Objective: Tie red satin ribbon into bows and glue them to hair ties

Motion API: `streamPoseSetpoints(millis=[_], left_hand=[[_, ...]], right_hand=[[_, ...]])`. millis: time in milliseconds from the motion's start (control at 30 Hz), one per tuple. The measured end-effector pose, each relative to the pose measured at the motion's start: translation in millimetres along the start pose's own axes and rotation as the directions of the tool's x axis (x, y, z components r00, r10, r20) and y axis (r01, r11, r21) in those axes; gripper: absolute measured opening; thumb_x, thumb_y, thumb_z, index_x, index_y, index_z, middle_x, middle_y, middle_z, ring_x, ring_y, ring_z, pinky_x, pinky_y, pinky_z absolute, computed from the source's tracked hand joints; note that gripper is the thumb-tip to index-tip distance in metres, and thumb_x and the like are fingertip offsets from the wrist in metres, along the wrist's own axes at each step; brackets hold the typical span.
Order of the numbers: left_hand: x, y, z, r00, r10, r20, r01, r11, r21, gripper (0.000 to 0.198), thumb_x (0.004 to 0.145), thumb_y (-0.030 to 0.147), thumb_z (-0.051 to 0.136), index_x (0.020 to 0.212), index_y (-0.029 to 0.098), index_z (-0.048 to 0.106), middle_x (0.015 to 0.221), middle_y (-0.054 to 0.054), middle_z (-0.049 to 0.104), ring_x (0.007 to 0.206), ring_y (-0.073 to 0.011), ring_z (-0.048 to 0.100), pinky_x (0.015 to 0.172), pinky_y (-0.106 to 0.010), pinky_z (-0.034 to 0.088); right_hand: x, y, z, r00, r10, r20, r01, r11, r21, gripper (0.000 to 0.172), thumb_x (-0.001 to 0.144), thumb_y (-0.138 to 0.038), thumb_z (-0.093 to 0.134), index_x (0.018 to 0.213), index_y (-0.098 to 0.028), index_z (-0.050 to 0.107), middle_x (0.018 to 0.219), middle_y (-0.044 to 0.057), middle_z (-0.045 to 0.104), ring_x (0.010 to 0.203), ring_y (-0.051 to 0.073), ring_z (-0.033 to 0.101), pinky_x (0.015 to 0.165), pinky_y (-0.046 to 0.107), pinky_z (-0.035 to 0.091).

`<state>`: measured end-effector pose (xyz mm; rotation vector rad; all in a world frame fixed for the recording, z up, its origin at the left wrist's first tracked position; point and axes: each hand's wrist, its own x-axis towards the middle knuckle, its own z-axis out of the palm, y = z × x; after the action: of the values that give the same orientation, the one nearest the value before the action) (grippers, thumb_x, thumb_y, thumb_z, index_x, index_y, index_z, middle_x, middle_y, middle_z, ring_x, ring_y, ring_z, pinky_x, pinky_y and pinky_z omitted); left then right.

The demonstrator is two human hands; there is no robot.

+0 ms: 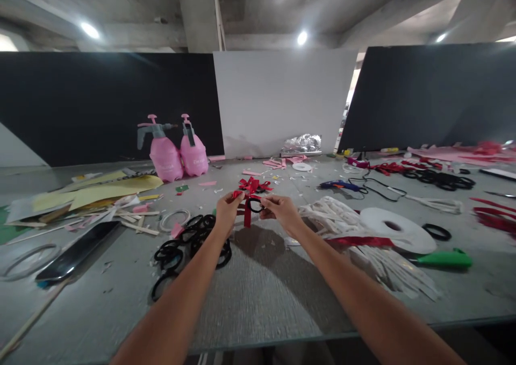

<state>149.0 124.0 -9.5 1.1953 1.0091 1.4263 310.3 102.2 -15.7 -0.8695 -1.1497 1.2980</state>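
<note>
Above the middle of the table, my left hand point(229, 212) pinches a red ribbon point(247, 218), one end of which hangs straight down. My right hand point(280, 213) has thumb and finger closed on the side of a black hair tie point(255, 211). The ribbon passes across the top of this ring. Red ribbon loops point(252, 184) show just beyond my fingers; whether they join the held ribbon is unclear. Beside my left forearm lies a pile of black hair ties point(201, 230). White strips point(330, 214) lie to the right of my right hand.
A white roll point(403, 238), a green-handled tool point(445, 258) and a blue glue gun point(341, 185) lie right. Two pink spray bottles point(166, 158) stand at the back left. A phone point(78, 252) and yellow sheets point(116, 190) lie left. Crumpled foil point(302, 143) sits by the back panel.
</note>
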Motion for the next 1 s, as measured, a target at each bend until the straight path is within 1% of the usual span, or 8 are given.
streamPoseSetpoints(millis=[267, 400, 667, 767, 833, 867, 933, 1000], left_hand=[[-1, -1, 3.3, 0.999, -0.036, 0.021, 0.037, 0.999, -0.03, 0.043, 0.06, 0.046, 0.072, 0.086, 0.013, 0.066, 0.072, -0.003, 0.066, 0.054, -0.0131, 0.06, 0.054, -0.027, 0.052], [-4, 1, 7.4, 0.999, -0.031, 0.038, 0.032, 0.998, -0.05, 0.043, 0.061, 0.047, 0.071, 0.088, 0.013, 0.066, 0.071, -0.004, 0.066, 0.056, -0.0137, 0.061, 0.054, -0.026, 0.052], [-10, 4, 12.8, 0.993, -0.012, 0.113, 0.018, 0.998, -0.052, 0.041, 0.061, 0.044, 0.073, 0.088, 0.014, 0.065, 0.075, -0.004, 0.066, 0.062, -0.0151, 0.062, 0.057, -0.029, 0.054], [-10, 5, 13.2, 0.995, -0.006, 0.1, 0.008, 1.0, -0.015, 0.04, 0.058, 0.04, 0.075, 0.087, 0.015, 0.065, 0.072, -0.003, 0.065, 0.062, -0.015, 0.061, 0.056, -0.029, 0.054], [-9, 5, 12.9, 0.997, 0.003, 0.072, -0.004, 1.0, 0.01, 0.039, 0.058, 0.039, 0.075, 0.086, 0.014, 0.065, 0.069, -0.002, 0.064, 0.06, -0.0142, 0.06, 0.054, -0.027, 0.053], [-8, 5, 12.6, 0.998, 0.008, 0.063, -0.009, 1.0, 0.023, 0.038, 0.057, 0.038, 0.075, 0.086, 0.014, 0.065, 0.068, -0.001, 0.063, 0.059, -0.0138, 0.06, 0.053, -0.026, 0.052], [-7, 4, 12.1, 0.998, 0.021, 0.061, -0.024, 0.998, 0.05, 0.037, 0.058, 0.038, 0.074, 0.085, 0.014, 0.065, 0.067, -0.001, 0.063, 0.058, -0.0127, 0.059, 0.052, -0.024, 0.051], [-6, 4, 11.9, 0.996, 0.045, 0.072, -0.051, 0.995, 0.081, 0.036, 0.058, 0.036, 0.074, 0.085, 0.014, 0.065, 0.067, 0.0, 0.063, 0.058, -0.0118, 0.058, 0.052, -0.022, 0.05]], right_hand=[[1, 1, 1, 0.996, 0.088, -0.029, -0.082, 0.983, 0.163, 0.033, 0.059, -0.041, 0.077, 0.069, -0.014, 0.061, 0.056, -0.002, 0.059, 0.048, 0.01, 0.057, 0.055, 0.027, 0.055], [2, 2, 0, 0.99, 0.119, -0.079, -0.103, 0.978, 0.182, 0.031, 0.059, -0.038, 0.077, 0.071, -0.015, 0.061, 0.065, 0.0, 0.062, 0.05, 0.009, 0.058, 0.056, 0.026, 0.056], [3, 5, -1, 0.987, 0.118, -0.108, -0.095, 0.976, 0.198, 0.028, 0.061, -0.035, 0.076, 0.073, -0.015, 0.06, 0.065, 0.0, 0.061, 0.049, 0.009, 0.057, 0.055, 0.026, 0.055], [4, 4, -3, 0.99, 0.072, -0.118, -0.066, 0.996, 0.055, 0.03, 0.064, -0.041, 0.071, 0.076, -0.015, 0.06, 0.068, 0.002, 0.062, 0.049, 0.01, 0.056, 0.053, 0.028, 0.053], [4, 2, -6, 0.985, -0.057, -0.16, 0.029, 0.984, -0.174, 0.031, 0.066, -0.042, 0.068, 0.081, -0.016, 0.063, 0.073, 0.004, 0.064, 0.055, 0.011, 0.056, 0.055, 0.027, 0.05], [5, 1, -7, 0.976, -0.143, -0.166, 0.089, 0.951, -0.295, 0.032, 0.066, -0.041, 0.068, 0.085, -0.016, 0.064, 0.078, 0.005, 0.066, 0.06, 0.013, 0.057, 0.058, 0.027, 0.049], [6, -1, -8, 0.954, -0.28, -0.108, 0.203, 0.867, -0.456, 0.036, 0.066, -0.038, 0.068, 0.095, -0.017, 0.066, 0.092, 0.006, 0.067, 0.073, 0.015, 0.058, 0.067, 0.027, 0.047], [7, -1, -8, 0.951, -0.309, -0.011, 0.268, 0.843, -0.467, 0.036, 0.068, -0.038, 0.066, 0.098, -0.017, 0.066, 0.096, 0.006, 0.067, 0.078, 0.016, 0.057, 0.071, 0.028, 0.045]])
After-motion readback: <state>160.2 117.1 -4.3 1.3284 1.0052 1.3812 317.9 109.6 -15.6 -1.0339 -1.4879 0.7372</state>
